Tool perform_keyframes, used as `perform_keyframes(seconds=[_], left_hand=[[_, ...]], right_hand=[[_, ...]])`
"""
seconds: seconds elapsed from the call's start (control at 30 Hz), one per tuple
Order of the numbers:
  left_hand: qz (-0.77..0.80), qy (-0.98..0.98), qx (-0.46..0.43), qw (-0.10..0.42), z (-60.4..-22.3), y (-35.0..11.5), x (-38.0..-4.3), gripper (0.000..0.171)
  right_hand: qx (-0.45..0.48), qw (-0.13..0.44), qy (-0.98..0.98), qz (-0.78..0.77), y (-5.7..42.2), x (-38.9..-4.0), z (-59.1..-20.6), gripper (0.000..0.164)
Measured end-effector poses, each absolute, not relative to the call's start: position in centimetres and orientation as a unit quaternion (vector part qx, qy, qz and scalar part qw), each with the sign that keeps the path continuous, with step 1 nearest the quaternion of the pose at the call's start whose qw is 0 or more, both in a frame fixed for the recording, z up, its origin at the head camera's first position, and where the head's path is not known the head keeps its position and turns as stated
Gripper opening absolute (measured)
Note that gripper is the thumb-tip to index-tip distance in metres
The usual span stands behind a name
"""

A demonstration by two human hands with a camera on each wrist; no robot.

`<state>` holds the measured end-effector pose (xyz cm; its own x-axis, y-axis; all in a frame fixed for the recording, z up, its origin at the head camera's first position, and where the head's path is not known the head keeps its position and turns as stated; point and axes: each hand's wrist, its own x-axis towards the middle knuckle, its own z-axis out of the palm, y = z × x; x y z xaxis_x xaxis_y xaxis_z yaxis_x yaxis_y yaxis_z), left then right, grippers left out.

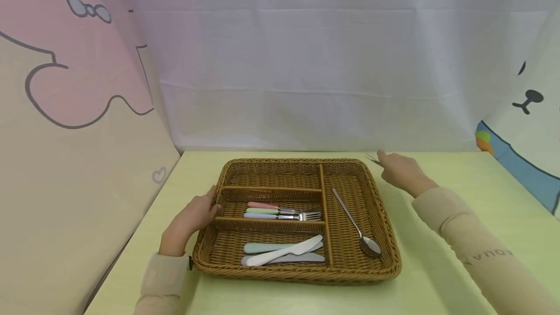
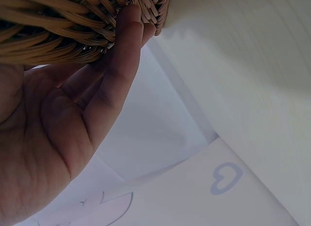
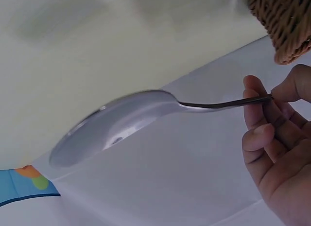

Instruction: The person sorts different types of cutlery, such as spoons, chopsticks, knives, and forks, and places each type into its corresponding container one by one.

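Observation:
A brown wicker cutlery basket (image 1: 302,276) with several compartments sits on the table. At its left side my left hand (image 1: 196,215) grips the rim, thumb over the edge; in the left wrist view the fingers (image 2: 116,75) lie along the woven outer wall. Beyond the back right corner, my right hand (image 1: 402,173) pinches a metal spoon (image 3: 121,121) by its handle, between thumb and fingers. The spoon's bowl is hidden in the head view, where only the handle's end shows. Another long-handled spoon (image 1: 369,246) lies in the right compartment.
Forks with pink, green and lilac handles (image 1: 262,210) lie in the middle left compartment. Several pastel table knives (image 1: 286,252) fill part of the front one. A white curtain (image 1: 306,86) hangs behind the light yellow-green table (image 1: 455,179), with printed cloths at both sides.

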<state>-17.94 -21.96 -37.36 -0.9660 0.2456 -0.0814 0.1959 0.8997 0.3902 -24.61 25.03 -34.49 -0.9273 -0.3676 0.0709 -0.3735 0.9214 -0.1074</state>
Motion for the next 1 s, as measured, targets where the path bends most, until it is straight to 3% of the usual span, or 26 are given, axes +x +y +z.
perform_keyframes(seconds=[0.33,0.67,1.0], left_hand=[[0.193,0.972,0.116,0.06,-37.5,-22.1,-18.0,0.058],[0.185,0.974,0.117,0.066,-37.4,-22.0,-18.2,0.058],[0.185,0.974,0.112,0.069,-37.3,-21.9,-18.1,0.058]], right_hand=[[0.215,0.015,-0.976,0.041,20.8,-23.7,-33.0,0.007],[0.259,0.022,-0.964,0.055,18.0,-23.3,-32.8,0.013],[0.274,-0.029,-0.961,0.0,15.9,-23.4,-33.6,0.024]])
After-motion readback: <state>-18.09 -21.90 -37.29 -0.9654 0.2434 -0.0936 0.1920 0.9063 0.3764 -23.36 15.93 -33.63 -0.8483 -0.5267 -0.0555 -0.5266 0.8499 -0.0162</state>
